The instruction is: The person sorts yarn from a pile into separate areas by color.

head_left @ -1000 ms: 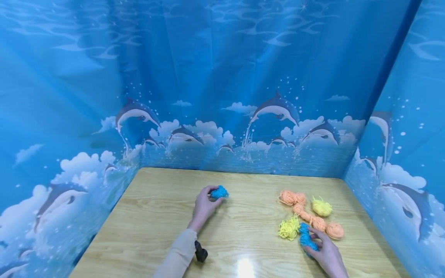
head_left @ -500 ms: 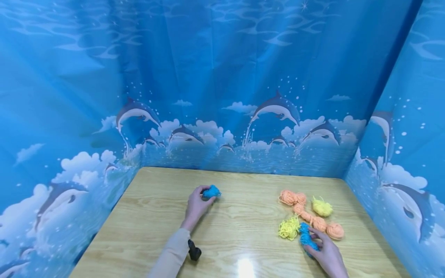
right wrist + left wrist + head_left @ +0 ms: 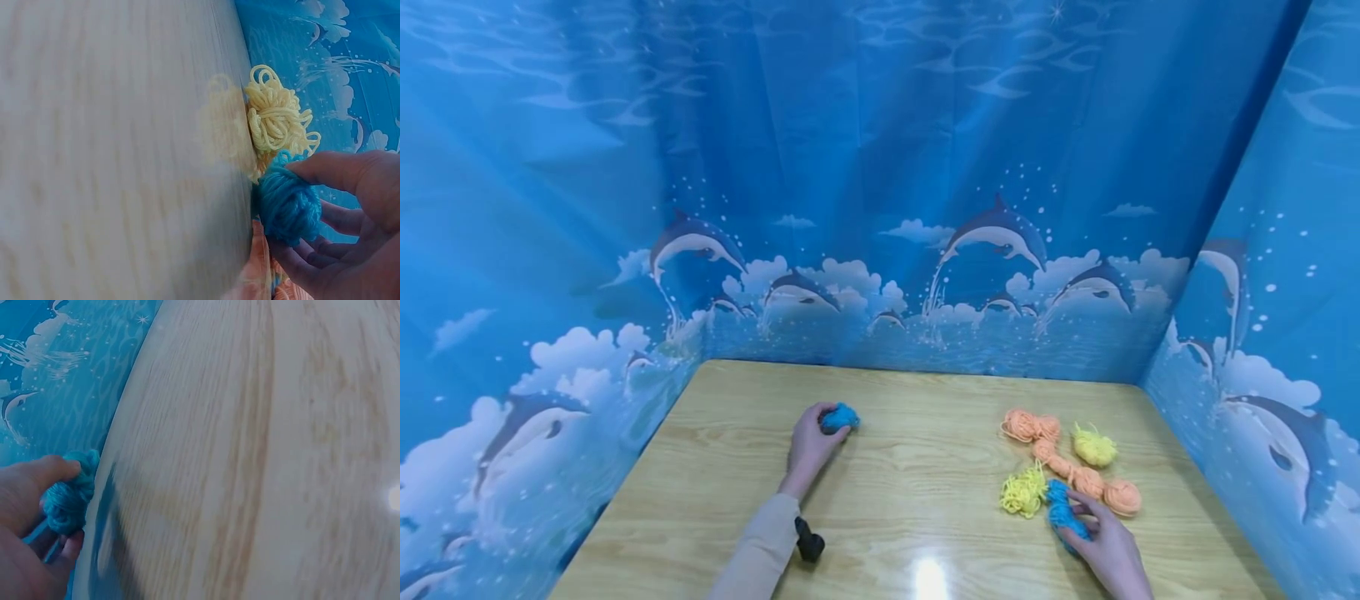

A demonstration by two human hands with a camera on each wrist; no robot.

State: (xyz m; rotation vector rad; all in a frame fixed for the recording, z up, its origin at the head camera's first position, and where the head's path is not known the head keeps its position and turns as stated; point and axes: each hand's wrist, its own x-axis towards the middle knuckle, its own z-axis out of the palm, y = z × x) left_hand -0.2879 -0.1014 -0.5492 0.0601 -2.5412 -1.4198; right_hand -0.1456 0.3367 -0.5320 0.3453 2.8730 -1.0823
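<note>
My left hand (image 3: 811, 442) grips a small blue yarn bundle (image 3: 840, 418) between thumb and fingers, left of the table's middle. In the left wrist view the same blue bundle (image 3: 70, 494) shows wound strands, with the thumb across its top. On the right, my right hand (image 3: 1105, 542) holds another blue yarn bundle (image 3: 1064, 512), its thumb and fingers around the near part. A loopy yellow yarn bundle (image 3: 1023, 492) lies right beside that blue one. Peach yarn bundles (image 3: 1060, 467) run in a slanting row just behind it.
A second yellow yarn bundle (image 3: 1094, 447) lies behind the peach row. The wooden table (image 3: 925, 467) ends at a blue dolphin-print curtain (image 3: 865, 208) at the back and sides. A black wrist strap piece (image 3: 808, 542) sticks out from the left sleeve (image 3: 760, 542).
My left hand has moved leftward across the table with the blue yarn bundle in its grip. The right hand and the yarn around it have stayed nearly still.
</note>
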